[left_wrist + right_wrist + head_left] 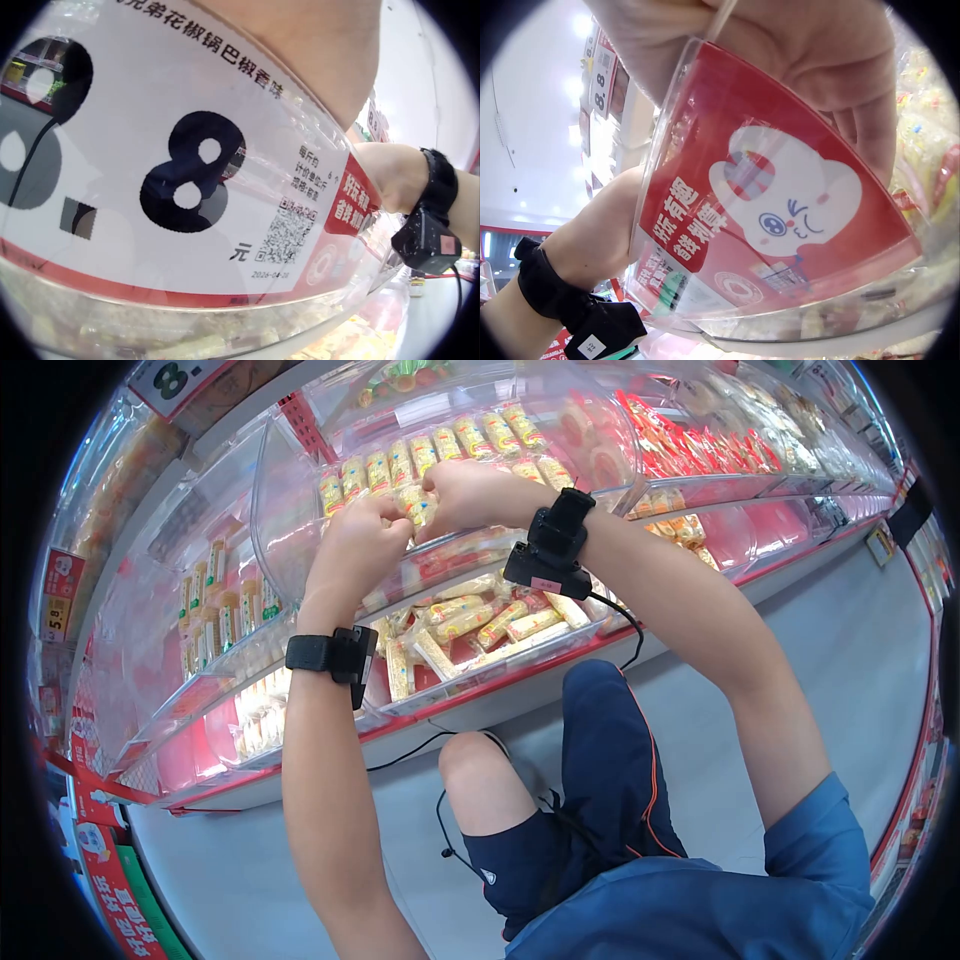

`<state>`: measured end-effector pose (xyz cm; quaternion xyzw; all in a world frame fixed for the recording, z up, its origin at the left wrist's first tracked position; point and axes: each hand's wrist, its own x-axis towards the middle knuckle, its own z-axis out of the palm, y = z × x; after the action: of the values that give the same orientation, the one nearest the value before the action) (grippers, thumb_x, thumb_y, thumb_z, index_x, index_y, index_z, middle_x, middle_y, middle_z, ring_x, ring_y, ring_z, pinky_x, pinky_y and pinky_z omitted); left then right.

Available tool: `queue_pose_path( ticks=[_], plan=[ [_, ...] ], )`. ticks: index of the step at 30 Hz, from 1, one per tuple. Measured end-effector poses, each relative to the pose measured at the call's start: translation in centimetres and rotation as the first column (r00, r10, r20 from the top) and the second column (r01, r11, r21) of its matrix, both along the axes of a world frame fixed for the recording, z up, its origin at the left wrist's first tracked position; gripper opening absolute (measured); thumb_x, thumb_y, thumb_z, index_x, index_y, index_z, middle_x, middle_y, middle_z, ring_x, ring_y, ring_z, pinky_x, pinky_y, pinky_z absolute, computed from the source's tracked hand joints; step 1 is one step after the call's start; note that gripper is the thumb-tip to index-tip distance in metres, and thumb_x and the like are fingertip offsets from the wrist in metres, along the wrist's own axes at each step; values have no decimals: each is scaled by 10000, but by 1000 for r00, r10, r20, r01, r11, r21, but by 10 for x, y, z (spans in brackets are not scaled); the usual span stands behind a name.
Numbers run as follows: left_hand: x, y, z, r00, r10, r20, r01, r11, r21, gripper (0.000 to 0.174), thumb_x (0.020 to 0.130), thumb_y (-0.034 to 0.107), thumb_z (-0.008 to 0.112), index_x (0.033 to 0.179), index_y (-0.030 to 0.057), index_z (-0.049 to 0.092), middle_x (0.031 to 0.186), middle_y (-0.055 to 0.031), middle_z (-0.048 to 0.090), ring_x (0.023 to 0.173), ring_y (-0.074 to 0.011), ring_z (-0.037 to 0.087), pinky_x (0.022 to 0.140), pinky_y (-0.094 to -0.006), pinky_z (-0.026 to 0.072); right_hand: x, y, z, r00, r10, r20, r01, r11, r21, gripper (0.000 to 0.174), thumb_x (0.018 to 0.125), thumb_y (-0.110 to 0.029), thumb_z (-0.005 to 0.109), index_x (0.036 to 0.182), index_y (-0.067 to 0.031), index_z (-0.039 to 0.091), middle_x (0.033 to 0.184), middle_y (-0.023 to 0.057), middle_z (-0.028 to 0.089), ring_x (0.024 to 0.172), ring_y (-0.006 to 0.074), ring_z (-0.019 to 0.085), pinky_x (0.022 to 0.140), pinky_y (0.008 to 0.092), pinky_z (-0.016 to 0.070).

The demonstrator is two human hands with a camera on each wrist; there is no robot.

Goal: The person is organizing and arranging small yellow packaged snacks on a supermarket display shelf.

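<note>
A: Price label, orientation?
B: Long axis is laid left to right along the curved front wall of the clear bin. The printed face is turned to the near side, with the red end at right.
A: Hands?
B: Left hand and right hand are raised side by side. The label's top edge is pinched by the curled fingers of both.

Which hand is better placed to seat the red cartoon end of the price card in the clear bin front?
Right, probably. The right hand curls over the bin rim directly above the price card's red end; the left hand grips the rim at the far, white end.
</note>
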<state>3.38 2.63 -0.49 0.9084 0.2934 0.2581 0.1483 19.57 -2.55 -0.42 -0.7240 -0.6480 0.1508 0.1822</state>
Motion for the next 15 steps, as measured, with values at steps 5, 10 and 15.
queue_pose_path(
  ticks=[5,10,15],
  plan=[
    [-1,7,-6,997,-47,-55,49,998,43,388,812,217,459,1161,124,603,1255,-182,519,1140,-327,495,966,-434,365,3,1,-4,999,3,-43,-2,1000,17,784,586,-342,786,1187,83,516,1053,231,613,961,293,617,805,339,491],
    [-1,8,-5,980,-60,-192,69,997,36,453,865,286,356,1256,153,543,1399,-155,394,1340,-363,256,1095,-445,210,4,1,-3,998,-12,-61,13,1000,23,785,558,-346,796,1152,98,539,986,228,632,927,294,628,777,339,500],
    [1,7,1,965,-92,-245,67,992,-110,456,862,270,332,1233,140,563,1367,-150,429,1321,-336,303,1109,-431,184,-18,-38,2,973,158,-168,31,630,776,251,750,-113,614,974,3,611,770,155,632,694,272,633,628,366,493]
  ],
)
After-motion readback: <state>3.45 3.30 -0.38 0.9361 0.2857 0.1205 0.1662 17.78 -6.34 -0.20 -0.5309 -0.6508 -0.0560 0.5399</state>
